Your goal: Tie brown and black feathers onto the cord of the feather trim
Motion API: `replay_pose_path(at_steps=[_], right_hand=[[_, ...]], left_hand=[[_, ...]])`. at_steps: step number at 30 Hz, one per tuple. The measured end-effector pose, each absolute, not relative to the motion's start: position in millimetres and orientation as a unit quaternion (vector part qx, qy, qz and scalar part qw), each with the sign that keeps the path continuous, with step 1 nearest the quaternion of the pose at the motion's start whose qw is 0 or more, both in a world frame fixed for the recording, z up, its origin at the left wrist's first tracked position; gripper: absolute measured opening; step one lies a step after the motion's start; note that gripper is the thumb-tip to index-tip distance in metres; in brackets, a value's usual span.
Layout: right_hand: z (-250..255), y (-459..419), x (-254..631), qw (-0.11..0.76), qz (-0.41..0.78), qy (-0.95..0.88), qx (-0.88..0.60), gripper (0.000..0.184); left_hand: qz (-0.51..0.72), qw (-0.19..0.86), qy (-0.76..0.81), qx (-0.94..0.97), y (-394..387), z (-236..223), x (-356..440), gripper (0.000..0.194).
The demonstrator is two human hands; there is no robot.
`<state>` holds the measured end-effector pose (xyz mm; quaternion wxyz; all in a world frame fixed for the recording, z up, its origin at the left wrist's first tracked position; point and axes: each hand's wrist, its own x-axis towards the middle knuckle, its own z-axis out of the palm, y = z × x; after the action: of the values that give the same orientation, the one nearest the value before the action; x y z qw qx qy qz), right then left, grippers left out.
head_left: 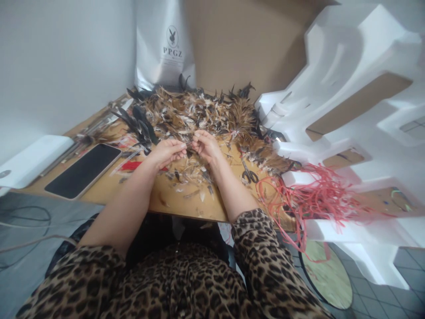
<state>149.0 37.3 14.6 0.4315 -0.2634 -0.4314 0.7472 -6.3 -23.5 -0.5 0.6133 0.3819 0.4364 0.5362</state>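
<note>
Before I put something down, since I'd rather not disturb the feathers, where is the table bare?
Small, mostly bare patches of table: between the phone and left forearm, and between the right forearm and scissors. Crowded: feathers across the back and middle, red ribbons at the right.

On the table (186, 209), the feather pile (195, 108) lies behind scissors (249, 175), right of a phone (83, 172).

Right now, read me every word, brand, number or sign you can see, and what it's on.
"PPGZ": on the silvery bag at the back, under a rabbit-head emblem.
Tiny circled mark beside the emblem: too small to read.
Fine print below "PPGZ": too small to read.
No other text is readable.
</note>
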Motion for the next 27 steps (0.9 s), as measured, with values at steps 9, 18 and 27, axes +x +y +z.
replay_pose_path(at_steps=[9, 18, 27], right_hand=[[12, 37, 147, 0.412, 0.730, -0.482, -0.255, 0.018], [13, 23, 135, 0.391, 0.698, -0.546, -0.247, 0.031], [15, 44, 157, 0.449, 0.658, -0.530, -0.291, 0.026]], left_hand=[[0.577, 0.649, 0.377, 0.321, -24, 6, -7, 0.007], [0.592, 0.716, 0.275, 0.247, -28, 10, -3, 0.011], [0.662, 0.662, 0.281, 0.211, -29, 19, -22, 0.023]])
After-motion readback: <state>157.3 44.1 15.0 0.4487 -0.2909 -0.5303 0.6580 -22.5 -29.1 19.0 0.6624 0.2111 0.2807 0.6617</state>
